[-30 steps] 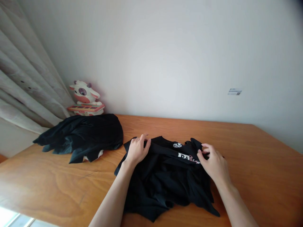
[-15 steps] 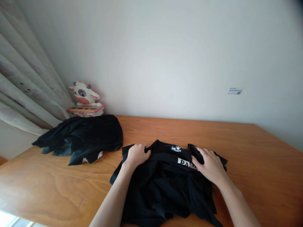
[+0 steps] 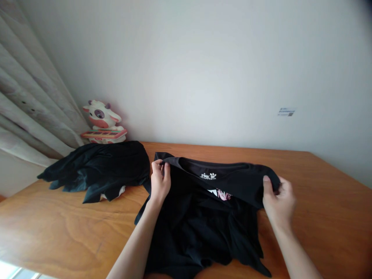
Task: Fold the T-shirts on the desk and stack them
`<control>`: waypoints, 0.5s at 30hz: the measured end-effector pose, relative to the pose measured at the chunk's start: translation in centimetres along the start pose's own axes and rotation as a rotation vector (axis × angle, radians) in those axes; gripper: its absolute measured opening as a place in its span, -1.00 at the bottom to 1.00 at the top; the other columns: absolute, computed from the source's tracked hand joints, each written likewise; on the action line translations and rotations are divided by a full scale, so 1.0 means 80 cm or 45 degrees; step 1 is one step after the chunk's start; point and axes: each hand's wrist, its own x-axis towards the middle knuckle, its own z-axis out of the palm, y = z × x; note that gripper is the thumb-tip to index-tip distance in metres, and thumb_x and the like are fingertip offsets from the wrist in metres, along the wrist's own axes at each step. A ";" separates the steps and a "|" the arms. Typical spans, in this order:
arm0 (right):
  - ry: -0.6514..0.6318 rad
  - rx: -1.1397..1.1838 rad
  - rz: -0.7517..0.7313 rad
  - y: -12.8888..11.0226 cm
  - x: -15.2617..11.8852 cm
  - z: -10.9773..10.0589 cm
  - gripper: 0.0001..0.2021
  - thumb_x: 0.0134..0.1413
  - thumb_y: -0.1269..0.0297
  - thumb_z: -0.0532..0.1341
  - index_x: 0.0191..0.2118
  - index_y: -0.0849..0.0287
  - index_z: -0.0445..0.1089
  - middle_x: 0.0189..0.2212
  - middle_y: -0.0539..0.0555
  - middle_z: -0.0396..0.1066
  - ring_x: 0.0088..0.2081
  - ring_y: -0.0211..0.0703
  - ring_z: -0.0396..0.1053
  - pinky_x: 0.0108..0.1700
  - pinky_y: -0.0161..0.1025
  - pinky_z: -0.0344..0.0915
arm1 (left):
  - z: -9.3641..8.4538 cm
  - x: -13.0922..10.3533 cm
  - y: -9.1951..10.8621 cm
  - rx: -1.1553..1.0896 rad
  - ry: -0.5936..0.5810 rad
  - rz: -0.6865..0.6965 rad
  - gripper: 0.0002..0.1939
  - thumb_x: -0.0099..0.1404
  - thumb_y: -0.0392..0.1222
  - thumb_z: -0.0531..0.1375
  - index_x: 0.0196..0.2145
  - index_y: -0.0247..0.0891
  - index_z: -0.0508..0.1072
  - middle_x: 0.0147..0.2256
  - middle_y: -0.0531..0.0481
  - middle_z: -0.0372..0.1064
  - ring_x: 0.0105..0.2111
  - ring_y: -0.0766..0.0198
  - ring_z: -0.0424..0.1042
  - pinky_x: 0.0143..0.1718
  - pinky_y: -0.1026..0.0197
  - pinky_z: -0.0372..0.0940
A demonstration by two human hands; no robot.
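Note:
A black shirt point(image 3: 200, 228) with a white paw print and lettering near its neckline, plus a partly visible pink and white print, lies crumpled at the front of the table. Its upper edge is raised and stretched between my hands. My left hand point(image 3: 161, 181) pinches the fabric at the upper left, by the collar. On the right side, my right hand point(image 3: 278, 199) grips the other end of the raised edge, thumb on the near side and fingers partly hidden behind the cloth.
Another heap of black clothing point(image 3: 107, 164) rests at the left of the wooden table point(image 3: 316, 201). Behind it stands a cow toy with a keyboard point(image 3: 102, 121). A curtain point(image 3: 26, 97) hangs at the far left, and a label point(image 3: 286, 112) is on the wall.
Both hands have closed on the shirt and lifted its upper edge. My left hand moved up slightly and my right hand moved outward to the right, spreading the fabric.

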 end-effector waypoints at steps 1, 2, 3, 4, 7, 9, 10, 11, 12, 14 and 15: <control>0.008 -0.020 -0.071 0.002 0.001 0.000 -0.61 0.15 -0.03 0.19 -0.13 0.22 0.43 -0.21 0.28 0.47 -0.14 0.13 0.43 -0.11 -0.03 0.35 | -0.001 0.001 -0.002 0.035 -0.031 0.015 -0.78 0.37 0.01 0.06 -0.15 -0.14 0.22 -0.28 -0.02 0.44 -0.32 0.19 0.51 -0.28 0.21 0.36; 0.022 -0.058 -0.149 0.003 0.002 -0.001 -0.67 0.13 0.01 0.20 -0.18 0.20 0.45 -0.20 0.28 0.45 -0.09 0.15 0.39 -0.06 0.00 0.33 | -0.002 0.002 -0.005 0.107 -0.070 0.034 -0.82 0.32 -0.02 0.10 -0.21 -0.14 0.24 -0.27 -0.02 0.42 -0.31 0.19 0.50 -0.26 0.20 0.37; 0.036 -0.100 -0.220 0.003 0.002 -0.001 -0.71 0.12 0.05 0.21 -0.23 0.18 0.46 -0.21 0.27 0.42 -0.06 0.17 0.36 -0.02 0.03 0.31 | -0.003 0.002 -0.007 0.204 -0.114 0.060 -0.86 0.26 -0.07 0.14 -0.29 -0.13 0.24 -0.28 -0.01 0.40 -0.32 0.19 0.49 -0.25 0.19 0.37; 0.040 -0.136 -0.275 0.002 0.002 -0.001 -0.75 0.11 0.09 0.21 -0.26 0.17 0.47 -0.23 0.25 0.39 -0.06 0.17 0.34 0.01 0.05 0.29 | -0.003 0.002 -0.009 0.310 -0.162 0.092 -0.87 0.21 -0.12 0.15 -0.37 -0.12 0.22 -0.31 0.00 0.38 -0.34 0.19 0.47 -0.25 0.20 0.36; 0.003 -0.185 -0.347 -0.004 -0.001 -0.003 -0.78 0.13 0.12 0.21 -0.28 0.16 0.49 -0.33 0.18 0.34 -0.15 0.12 0.33 -0.04 0.01 0.30 | -0.003 -0.001 -0.012 0.591 -0.367 0.162 -0.83 0.15 -0.23 0.13 -0.49 -0.12 0.15 -0.40 0.03 0.35 -0.36 0.19 0.44 -0.28 0.22 0.30; -0.029 -0.213 -0.378 -0.009 -0.003 -0.005 -0.76 0.15 0.09 0.21 -0.28 0.16 0.48 -0.37 0.15 0.33 -0.23 0.06 0.33 -0.12 -0.06 0.31 | -0.003 -0.003 -0.011 0.720 -0.509 0.148 -0.87 0.19 -0.25 0.10 -0.48 -0.13 0.19 -0.39 0.01 0.40 -0.32 0.14 0.48 -0.28 0.21 0.28; -0.041 -0.238 -0.397 -0.012 -0.005 -0.006 -0.75 0.16 0.07 0.21 -0.29 0.16 0.48 -0.38 0.13 0.32 -0.27 0.03 0.32 -0.16 -0.09 0.30 | -0.002 -0.005 -0.011 0.771 -0.568 0.121 -0.91 0.22 -0.26 0.08 -0.44 -0.12 0.25 -0.38 -0.01 0.44 -0.30 0.10 0.51 -0.28 0.19 0.27; -0.056 -0.258 -0.415 -0.014 -0.006 -0.007 -0.74 0.17 0.05 0.22 -0.31 0.16 0.47 -0.40 0.11 0.31 -0.31 0.00 0.31 -0.20 -0.12 0.28 | -0.002 -0.006 -0.010 0.807 -0.613 0.088 -0.92 0.25 -0.25 0.05 -0.36 -0.12 0.31 -0.36 -0.04 0.48 -0.29 0.05 0.53 -0.27 0.16 0.28; -0.078 -0.268 -0.431 -0.017 -0.008 -0.008 -0.73 0.18 0.04 0.21 -0.33 0.15 0.46 -0.43 0.08 0.31 -0.35 -0.04 0.30 -0.24 -0.15 0.26 | -0.002 -0.007 -0.009 0.818 -0.640 0.056 -0.86 0.28 -0.26 0.03 -0.26 -0.12 0.35 -0.33 -0.07 0.51 -0.26 0.00 0.55 -0.26 0.13 0.29; -0.119 -0.262 -0.443 -0.020 -0.010 -0.008 -0.70 0.23 0.03 0.19 -0.38 0.14 0.45 -0.50 0.03 0.28 -0.42 -0.10 0.27 -0.31 -0.20 0.21 | -0.002 -0.008 -0.009 0.751 -0.646 -0.004 -0.70 0.31 -0.27 -0.01 -0.05 -0.15 0.35 -0.30 -0.12 0.55 -0.23 -0.05 0.57 -0.22 0.08 0.32; -0.129 -0.252 -0.445 -0.020 -0.010 -0.008 -0.68 0.25 0.02 0.18 -0.39 0.14 0.46 -0.52 0.02 0.27 -0.44 -0.12 0.26 -0.32 -0.21 0.20 | -0.002 -0.008 -0.009 0.679 -0.636 -0.037 -0.64 0.31 -0.29 -0.03 0.03 -0.17 0.33 -0.33 -0.11 0.56 -0.24 -0.04 0.58 -0.19 0.07 0.33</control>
